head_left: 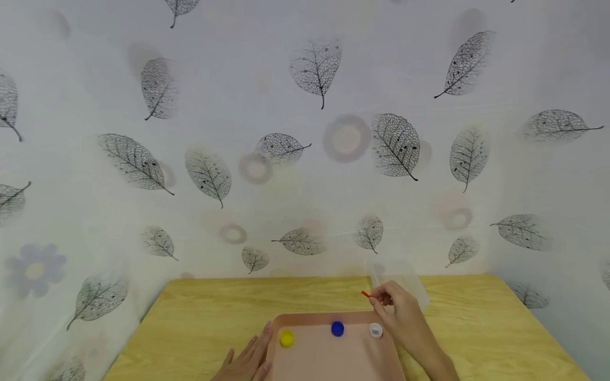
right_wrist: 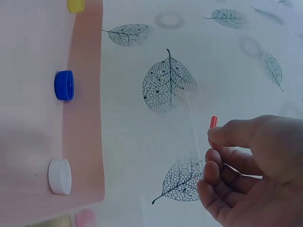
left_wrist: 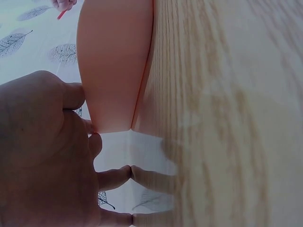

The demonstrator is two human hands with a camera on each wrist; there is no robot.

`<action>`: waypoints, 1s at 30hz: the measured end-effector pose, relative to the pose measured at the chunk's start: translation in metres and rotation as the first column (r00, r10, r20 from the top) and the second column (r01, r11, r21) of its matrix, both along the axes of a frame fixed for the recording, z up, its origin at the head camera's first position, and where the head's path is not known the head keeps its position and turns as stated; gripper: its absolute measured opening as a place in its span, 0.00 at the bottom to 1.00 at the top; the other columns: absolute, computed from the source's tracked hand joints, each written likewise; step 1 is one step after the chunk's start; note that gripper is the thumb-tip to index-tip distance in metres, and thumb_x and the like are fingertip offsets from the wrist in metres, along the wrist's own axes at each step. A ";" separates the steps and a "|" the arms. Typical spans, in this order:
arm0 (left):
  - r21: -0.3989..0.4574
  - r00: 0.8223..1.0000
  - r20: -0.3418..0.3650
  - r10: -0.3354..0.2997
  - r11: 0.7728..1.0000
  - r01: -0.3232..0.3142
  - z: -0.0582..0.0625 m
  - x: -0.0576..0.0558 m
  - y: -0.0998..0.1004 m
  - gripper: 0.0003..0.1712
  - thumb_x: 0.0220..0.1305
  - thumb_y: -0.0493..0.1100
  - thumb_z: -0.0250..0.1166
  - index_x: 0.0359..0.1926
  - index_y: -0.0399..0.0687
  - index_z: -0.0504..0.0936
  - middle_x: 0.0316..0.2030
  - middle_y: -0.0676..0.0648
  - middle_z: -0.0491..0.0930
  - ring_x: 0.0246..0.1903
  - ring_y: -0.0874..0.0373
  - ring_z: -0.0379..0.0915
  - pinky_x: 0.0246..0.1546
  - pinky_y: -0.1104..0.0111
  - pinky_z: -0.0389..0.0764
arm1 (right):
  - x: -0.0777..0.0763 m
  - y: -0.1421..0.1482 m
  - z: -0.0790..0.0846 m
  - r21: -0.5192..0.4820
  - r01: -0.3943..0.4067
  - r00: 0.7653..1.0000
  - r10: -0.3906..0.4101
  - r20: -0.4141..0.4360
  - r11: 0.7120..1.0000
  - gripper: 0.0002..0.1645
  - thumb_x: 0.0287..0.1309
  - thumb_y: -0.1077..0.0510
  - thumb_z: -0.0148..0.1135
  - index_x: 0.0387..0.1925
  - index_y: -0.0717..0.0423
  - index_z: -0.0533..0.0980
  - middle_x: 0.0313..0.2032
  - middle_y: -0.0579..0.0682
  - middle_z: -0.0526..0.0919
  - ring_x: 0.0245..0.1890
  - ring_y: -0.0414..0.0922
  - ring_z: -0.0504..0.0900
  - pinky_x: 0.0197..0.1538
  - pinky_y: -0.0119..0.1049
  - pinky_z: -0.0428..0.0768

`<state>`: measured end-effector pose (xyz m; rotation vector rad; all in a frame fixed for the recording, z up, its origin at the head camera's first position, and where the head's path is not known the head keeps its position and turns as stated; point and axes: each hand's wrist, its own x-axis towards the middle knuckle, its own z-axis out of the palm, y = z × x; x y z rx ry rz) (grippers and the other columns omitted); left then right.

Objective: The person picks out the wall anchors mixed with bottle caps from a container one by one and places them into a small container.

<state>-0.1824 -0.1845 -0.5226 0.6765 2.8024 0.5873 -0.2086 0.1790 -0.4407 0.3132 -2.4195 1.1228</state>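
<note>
My right hand [head_left: 402, 312] pinches a short red stick [head_left: 365, 294] between thumb and fingertips, above the far right corner of a pink tray [head_left: 333, 357]. In the right wrist view the end of the red stick [right_wrist: 214, 121] pokes out past the thumb, and the other fingers curl loosely. My left hand [head_left: 250, 357] rests at the tray's left side; the left wrist view shows its thumb at the rim and fingertips [left_wrist: 124, 176] down on the table. Along the tray's far side sit a yellow cap [head_left: 287, 338], a blue cap [head_left: 337, 328] and a white cap [head_left: 376, 330].
A translucent plastic container [head_left: 412, 283] stands behind my right hand, partly hidden by it. The wood-grain table [head_left: 205, 317] ends at a wall covering [head_left: 305, 196] printed with leaves, which also closes in both sides.
</note>
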 end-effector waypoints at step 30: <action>-0.001 0.998 0.010 0.069 0.998 -0.069 -0.005 -0.013 0.006 0.38 0.69 0.70 0.32 0.75 0.68 0.37 0.73 0.47 0.50 0.65 0.37 0.55 0.49 0.24 0.46 | -0.019 0.045 -0.011 0.039 0.135 0.980 -0.128 -0.151 0.990 0.09 0.51 0.67 0.67 0.30 0.52 0.78 0.26 0.39 0.78 0.27 0.35 0.75 0.31 0.30 0.77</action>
